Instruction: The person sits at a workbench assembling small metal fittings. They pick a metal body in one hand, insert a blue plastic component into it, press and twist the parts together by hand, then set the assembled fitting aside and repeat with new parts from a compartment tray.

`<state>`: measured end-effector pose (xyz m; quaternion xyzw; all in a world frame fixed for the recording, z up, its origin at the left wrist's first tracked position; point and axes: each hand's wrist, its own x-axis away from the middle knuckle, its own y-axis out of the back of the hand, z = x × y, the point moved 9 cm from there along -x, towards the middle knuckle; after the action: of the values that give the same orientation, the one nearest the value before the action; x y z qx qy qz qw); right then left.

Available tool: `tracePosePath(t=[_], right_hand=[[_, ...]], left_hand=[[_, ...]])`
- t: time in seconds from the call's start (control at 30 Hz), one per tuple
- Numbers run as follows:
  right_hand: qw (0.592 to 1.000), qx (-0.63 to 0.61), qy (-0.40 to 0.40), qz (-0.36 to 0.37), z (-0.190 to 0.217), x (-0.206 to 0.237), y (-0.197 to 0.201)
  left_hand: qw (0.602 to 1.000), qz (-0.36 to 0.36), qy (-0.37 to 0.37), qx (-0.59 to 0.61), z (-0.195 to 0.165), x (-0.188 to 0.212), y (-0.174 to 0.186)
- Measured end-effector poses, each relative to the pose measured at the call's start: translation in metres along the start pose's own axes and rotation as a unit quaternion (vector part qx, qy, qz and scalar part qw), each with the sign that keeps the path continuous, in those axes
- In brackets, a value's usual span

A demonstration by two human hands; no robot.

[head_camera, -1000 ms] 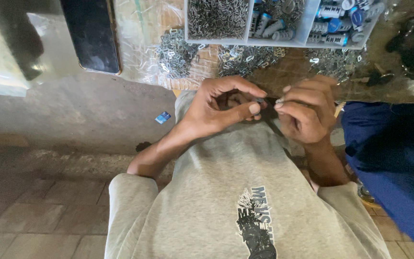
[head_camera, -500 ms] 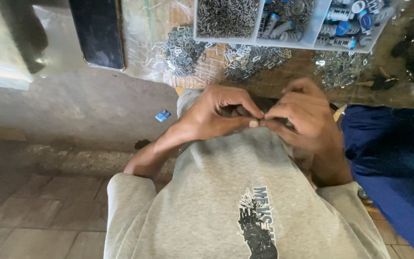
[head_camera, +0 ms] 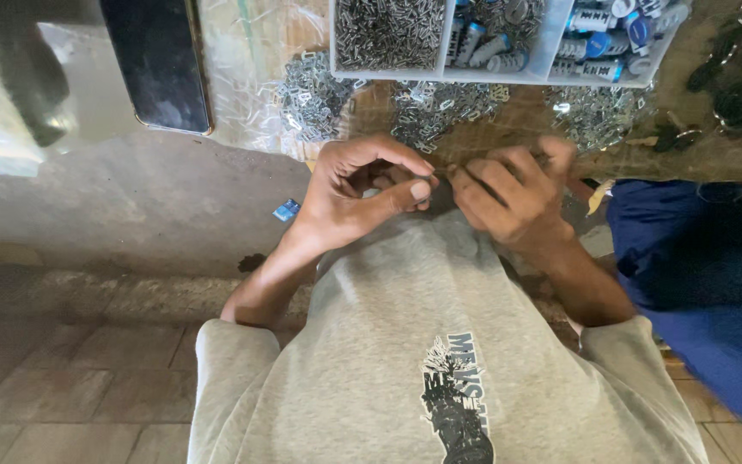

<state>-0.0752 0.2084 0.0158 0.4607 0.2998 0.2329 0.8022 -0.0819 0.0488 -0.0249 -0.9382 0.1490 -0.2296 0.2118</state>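
Note:
My left hand (head_camera: 355, 196) and my right hand (head_camera: 508, 196) meet in front of my grey shirt (head_camera: 422, 344), just below the work surface's edge. Both pinch the same small thin metal piece (head_camera: 442, 171), which the fingers mostly hide. My left thumb presses against the curled forefinger. The right hand's fingers are bent over the piece and slightly blurred. Heaps of small shiny metal parts (head_camera: 450, 101) lie right above the hands.
A white compartment tray (head_camera: 548, 58) holds metal bits and blue-and-white cylinders. More metal heaps (head_camera: 311, 93) lie on clear plastic beside a dark phone (head_camera: 158, 67). Black rings (head_camera: 730, 82) sit at the far right. Blue cloth (head_camera: 706, 283) fills the right side. A blue scrap (head_camera: 285, 210) lies below the phone.
Both hands have stayed together on the small piece while the fingers shifted around it. The right hand's fingers have spread and moved. The view has tilted a little.

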Motion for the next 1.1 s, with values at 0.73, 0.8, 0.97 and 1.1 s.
tracePosePath(t=[0.73,0.8,0.97,1.1], right_hand=[[0.968,-0.247,-0.031,-0.001,0.013,-0.040,0.025],[0.969,-0.243,-0.032,0.001,0.015,-0.040,0.027],[0.970,-0.241,-0.024,-0.019,0.019,-0.042,0.026],[0.937,-0.342,-0.050,0.058,0.011,-0.040,0.014]], left_hand=[[1.000,0.011,-0.002,-0.012,0.004,-0.001,-0.005],[1.000,0.013,0.004,-0.011,0.004,0.000,-0.005],[1.000,0.021,0.019,0.004,0.004,0.002,-0.006],[0.991,0.081,-0.011,-0.103,-0.005,0.004,-0.008]])
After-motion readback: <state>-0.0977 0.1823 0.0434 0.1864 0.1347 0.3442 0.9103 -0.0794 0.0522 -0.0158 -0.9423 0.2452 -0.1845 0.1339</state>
